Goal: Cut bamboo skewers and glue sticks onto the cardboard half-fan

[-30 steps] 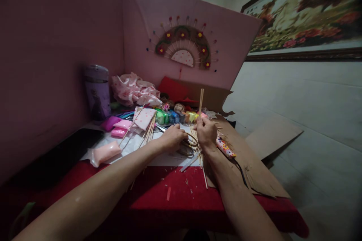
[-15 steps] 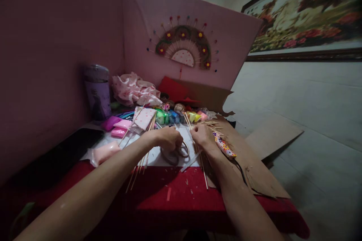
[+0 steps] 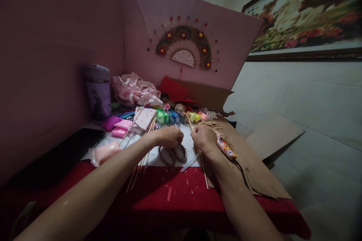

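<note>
My left hand [image 3: 169, 136] is closed over the white sheet [image 3: 185, 133], its fingertips hidden under the fist. Directly below it lie the dark looped handles of a pair of scissors [image 3: 173, 155]; their blades are out of sight, and I cannot make out what the fingers hold. My right hand [image 3: 204, 138] is closed around thin wooden sticks [image 3: 204, 173], whose ends show above and below the fist. Beneath my left forearm more thin sticks [image 3: 138, 173] lean across the sheet. A flower-patterned glue gun [image 3: 226, 148] lies just right of my right hand.
Bags of coloured clay [image 3: 169, 116], a folded dotted cloth [image 3: 144, 118] and a purple tumbler [image 3: 98, 92] stand behind. Cardboard [image 3: 254, 175] covers the right side of the red tablecloth [image 3: 195, 199]. A black flat object [image 3: 62, 150] lies left. A decorated fan shape [image 3: 183, 45] hangs on the pink panel.
My left hand has lifted slightly off the scissors' handles, which have turned and shifted a little left. My right hand has moved slightly right with the sticks.
</note>
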A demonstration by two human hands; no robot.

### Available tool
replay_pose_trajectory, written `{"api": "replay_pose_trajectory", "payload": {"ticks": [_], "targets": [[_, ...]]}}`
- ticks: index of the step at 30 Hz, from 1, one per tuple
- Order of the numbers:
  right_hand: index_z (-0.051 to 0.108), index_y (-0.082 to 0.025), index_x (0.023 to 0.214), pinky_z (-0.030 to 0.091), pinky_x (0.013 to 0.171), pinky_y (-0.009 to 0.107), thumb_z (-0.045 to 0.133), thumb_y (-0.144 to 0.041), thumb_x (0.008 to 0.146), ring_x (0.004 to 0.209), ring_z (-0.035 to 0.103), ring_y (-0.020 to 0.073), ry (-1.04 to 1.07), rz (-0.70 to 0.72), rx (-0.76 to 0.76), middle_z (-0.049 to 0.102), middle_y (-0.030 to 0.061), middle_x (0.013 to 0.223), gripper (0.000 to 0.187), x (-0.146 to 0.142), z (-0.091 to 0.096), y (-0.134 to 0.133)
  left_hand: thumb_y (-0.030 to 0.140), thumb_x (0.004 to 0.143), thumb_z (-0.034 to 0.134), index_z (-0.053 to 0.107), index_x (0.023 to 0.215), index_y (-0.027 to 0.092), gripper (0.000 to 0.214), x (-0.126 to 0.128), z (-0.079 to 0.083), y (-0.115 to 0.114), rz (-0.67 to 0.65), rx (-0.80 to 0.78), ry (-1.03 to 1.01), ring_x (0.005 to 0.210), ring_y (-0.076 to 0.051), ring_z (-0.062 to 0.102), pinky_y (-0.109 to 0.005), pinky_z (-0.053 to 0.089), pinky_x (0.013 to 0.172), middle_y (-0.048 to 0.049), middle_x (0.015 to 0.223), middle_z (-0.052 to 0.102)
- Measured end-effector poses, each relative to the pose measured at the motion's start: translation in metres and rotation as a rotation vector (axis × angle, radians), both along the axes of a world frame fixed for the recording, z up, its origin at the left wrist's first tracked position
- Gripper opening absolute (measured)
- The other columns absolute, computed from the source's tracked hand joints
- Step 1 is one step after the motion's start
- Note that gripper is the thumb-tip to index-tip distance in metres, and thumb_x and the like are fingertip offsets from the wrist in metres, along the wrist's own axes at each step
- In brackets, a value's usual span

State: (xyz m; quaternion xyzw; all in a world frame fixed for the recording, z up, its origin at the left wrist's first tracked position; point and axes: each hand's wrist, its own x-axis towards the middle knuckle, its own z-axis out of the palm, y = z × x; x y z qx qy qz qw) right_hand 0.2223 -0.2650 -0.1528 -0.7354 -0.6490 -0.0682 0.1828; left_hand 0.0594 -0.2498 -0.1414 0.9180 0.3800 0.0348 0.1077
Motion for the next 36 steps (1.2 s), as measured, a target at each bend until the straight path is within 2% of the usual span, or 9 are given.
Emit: {"api": "replay_pose_trajectory", "payload": {"ticks": [4, 7, 10, 14, 17, 22, 26, 30, 36], "targets": [[0.071, -0.017, 0.07, 0.039, 0.059, 0.027, 0.051, -0.028, 0.078, 0.07, 0.065, 0.0223, 0.14, 0.099, 0.185, 0.071, 0.0114, 0.073, 0.024, -0.001, -0.001, 0.0, 0.008, 0.067, 0.047, 0.068, 0.077, 0.013, 0.024, 0.005, 0.0, 0.004, 0.13, -0.039, -0.273, 0.066, -0.014, 0.06, -0.02, 0.04, 0.056, -0.0069, 0.075, 0.069], [0.064, -0.018, 0.062, 0.037, 0.055, 0.023, 0.052, -0.033, 0.081, 0.057, 0.057, 0.014, 0.377, 0.366, 0.268, 0.064, 0.0033, 0.059, 0.028, -0.006, -0.003, 0.001, 0.016, 0.074, 0.044, 0.064, 0.08, 0.01, 0.022, 0.009, 0.001, 0.006, 0.238, -0.251, -0.617, 0.049, -0.009, 0.053, -0.018, 0.035, 0.045, -0.0044, 0.069, 0.064], [0.056, -0.018, 0.058, 0.034, 0.05, 0.021, 0.051, -0.037, 0.083, 0.047, 0.048, 0.0105, 0.525, 0.56, 0.279, 0.054, -0.0018, 0.048, 0.032, -0.013, -0.006, 0.0, 0.012, 0.07, 0.043, 0.061, 0.084, 0.01, 0.023, 0.009, 0.002, 0.005, 0.296, -0.426, -0.906, 0.041, -0.006, 0.047, -0.017, 0.029, 0.038, 0.0007, 0.06, 0.055], [0.056, -0.018, 0.061, 0.034, 0.049, 0.021, 0.051, -0.032, 0.084, 0.045, 0.046, 0.0098, 0.62, 0.611, 0.293, 0.053, -0.0032, 0.047, 0.027, -0.019, -0.011, -0.003, 0.01, 0.064, 0.049, 0.06, 0.084, 0.011, 0.023, 0.008, 0.004, 0.004, 0.261, -0.539, -1.147, 0.046, -0.007, 0.049, -0.016, 0.032, 0.04, 0.002, 0.058, 0.052], [0.058, -0.018, 0.065, 0.036, 0.052, 0.021, 0.05, -0.031, 0.086, 0.048, 0.05, 0.0105, 0.601, 0.628, 0.291, 0.057, -0.0018, 0.052, 0.026, -0.021, -0.013, -0.004, 0.018, 0.069, 0.053, 0.058, 0.07, 0.012, 0.008, 0.008, 0.007, 0.004, 0.228, -0.496, -1.195, 0.043, -0.006, 0.045, -0.016, 0.029, 0.039, 0.002, 0.053, 0.05], [0.063, -0.019, 0.069, 0.036, 0.055, 0.021, 0.051, -0.038, 0.087, 0.055, 0.056, 0.0125, 0.43, 0.576, 0.302, 0.063, 0.0011, 0.06, 0.029, -0.02, -0.014, -0.006, 0.023, 0.076, 0.048, 0.051, 0.056, 0.015, 0.022, -0.004, 0.023, 0.012, 0.454, -0.147, -1.028, 0.033, -0.005, 0.036, -0.018, 0.026, 0.039, 0.0039, 0.041, 0.046], [0.064, -0.02, 0.066, 0.035, 0.055, 0.021, 0.052, -0.037, 0.087, 0.056, 0.057, 0.0126, 0.362, 0.531, 0.289, 0.065, 0.0017, 0.061, 0.03, -0.022, -0.012, -0.009, 0.023, 0.069, 0.056, 0.054, 0.046, 0.015, 0.024, -0.03, 0.03, 0.023, 0.6, 0.15, -0.518, 0.044, -0.011, 0.048, -0.022, 0.034, 0.047, -0.0005, 0.042, 0.05], [0.065, -0.02, 0.066, 0.034, 0.056, 0.021, 0.051, -0.036, 0.088, 0.055, 0.057, 0.0123, 0.33, 0.514, 0.266, 0.066, 0.0017, 0.061, 0.03, -0.023, -0.011, -0.013, 0.024, 0.062, 0.064, 0.056, 0.045, 0.017, 0.02, -0.052, 0.023, 0.034, 0.693, 0.138, -0.168, 0.056, -0.017, 0.057, -0.023, 0.04, 0.054, -0.0034, 0.041, 0.051], [0.067, -0.02, 0.069, 0.032, 0.056, 0.022, 0.05, -0.038, 0.088, 0.057, 0.056, 0.0123, 0.258, 0.478, 0.233, 0.067, 0.0019, 0.065, 0.031, -0.024, -0.01, -0.015, 0.029, 0.057, 0.071, 0.065, 0.063, 0.015, 0.016, -0.061, 0.016, 0.032, 0.732, 0.221, -0.054, 0.084, -0.031, 0.063, -0.03, 0.045, 0.067, -0.0191, 0.076, 0.067]]}}
